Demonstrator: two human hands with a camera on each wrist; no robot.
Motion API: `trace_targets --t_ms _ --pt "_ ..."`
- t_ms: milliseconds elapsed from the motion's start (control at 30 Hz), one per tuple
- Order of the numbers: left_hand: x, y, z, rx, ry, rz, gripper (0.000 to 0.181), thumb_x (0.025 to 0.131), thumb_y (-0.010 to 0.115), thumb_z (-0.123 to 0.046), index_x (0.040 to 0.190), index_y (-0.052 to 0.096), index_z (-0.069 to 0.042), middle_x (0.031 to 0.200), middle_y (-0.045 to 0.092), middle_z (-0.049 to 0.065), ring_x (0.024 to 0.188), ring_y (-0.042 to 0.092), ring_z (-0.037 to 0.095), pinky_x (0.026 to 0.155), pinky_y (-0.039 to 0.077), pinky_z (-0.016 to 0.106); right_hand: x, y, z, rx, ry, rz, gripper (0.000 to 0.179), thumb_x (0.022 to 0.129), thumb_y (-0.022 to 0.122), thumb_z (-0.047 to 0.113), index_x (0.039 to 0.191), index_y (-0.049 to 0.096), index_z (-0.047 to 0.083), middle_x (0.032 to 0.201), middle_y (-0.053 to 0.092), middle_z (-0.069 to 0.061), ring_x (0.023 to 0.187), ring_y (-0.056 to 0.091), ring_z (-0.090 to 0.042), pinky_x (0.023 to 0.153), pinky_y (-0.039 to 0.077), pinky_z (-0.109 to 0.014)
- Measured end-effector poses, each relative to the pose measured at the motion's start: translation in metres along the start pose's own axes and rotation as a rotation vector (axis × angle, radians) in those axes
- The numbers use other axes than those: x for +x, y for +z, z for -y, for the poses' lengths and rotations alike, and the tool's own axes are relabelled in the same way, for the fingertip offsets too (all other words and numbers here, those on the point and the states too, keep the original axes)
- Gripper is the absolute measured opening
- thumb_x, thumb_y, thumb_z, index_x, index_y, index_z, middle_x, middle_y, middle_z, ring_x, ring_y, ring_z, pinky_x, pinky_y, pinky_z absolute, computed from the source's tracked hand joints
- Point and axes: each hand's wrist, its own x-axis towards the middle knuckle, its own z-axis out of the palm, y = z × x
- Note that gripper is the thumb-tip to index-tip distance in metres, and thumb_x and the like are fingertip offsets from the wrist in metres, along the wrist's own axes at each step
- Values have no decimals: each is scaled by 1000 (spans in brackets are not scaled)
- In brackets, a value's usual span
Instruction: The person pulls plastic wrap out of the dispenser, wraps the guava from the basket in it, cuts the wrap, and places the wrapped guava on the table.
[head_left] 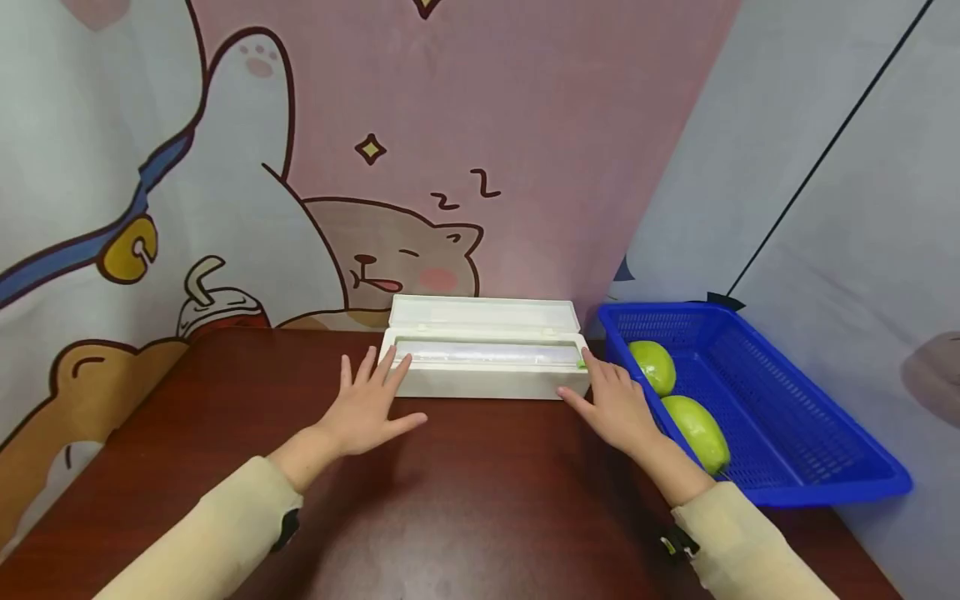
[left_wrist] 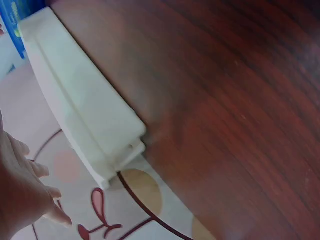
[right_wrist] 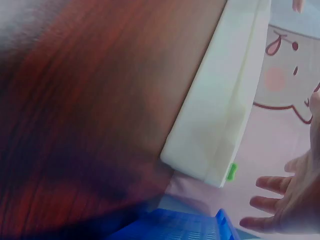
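A long white cling film dispenser (head_left: 487,382) stands at the back of the table, its lid (head_left: 483,315) tipped up against the wall. Inside lies a pale roll of film (head_left: 487,352). A small green slider (right_wrist: 231,171) shows at its right end. My left hand (head_left: 367,412) hovers by the left end, fingers spread and thumb pointing inward, holding nothing. At the opposite end, my right hand (head_left: 615,404) also has straight fingers, its fingertips overlapping the dispenser's corner in the head view. Both wrist views show extended fingers beside the dispenser's white front.
A blue plastic basket (head_left: 795,408) stands close on the right, next to my right forearm. Two green fruits (head_left: 654,367) lie along its left side. The dark red wooden table (head_left: 480,500) ends at a cartoon-printed cloth wall (head_left: 540,167) behind the dispenser.
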Motion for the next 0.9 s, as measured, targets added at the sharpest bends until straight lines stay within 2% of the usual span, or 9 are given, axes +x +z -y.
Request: trace_targets --t_ms 100,233,433,667,900 --pt "6 2 8 -16 -30 17 88 86 54 -57 149 21 -6 154 18 22 141 7 46 106 -2 71 10 1 -3 42 42 -5 79 89 54 50 144 29 0 134 46 -28 121 41 -47 94 37 -62" --pt "16 4 18 -39 -59 30 86 87 53 -56 148 22 -5 153 18 23 141 8 47 105 -3 71 23 2 -7 87 83 13 76 90 55 48 142 31 -2 132 47 -29 119 42 -47 94 39 -60" --pt "28 6 26 -41 -81 57 84 88 52 -56 148 23 -5 154 18 23 141 9 47 106 -2 71 40 8 -10 66 81 28 68 91 55 43 137 39 -5 128 49 -31 118 43 -47 94 40 -59" --pt "31 14 32 -47 -122 77 80 89 50 -55 148 25 -6 153 19 24 140 11 48 106 -2 71 49 21 -12 33 102 28 53 92 57 34 129 51 -3 125 53 -28 116 45 -44 94 41 -56" --pt "34 19 40 -71 -140 57 73 90 51 -53 146 32 -10 152 21 24 140 12 47 106 -1 71 54 28 -22 34 150 9 37 91 58 26 118 61 0 119 57 -24 111 48 -40 92 43 -53"
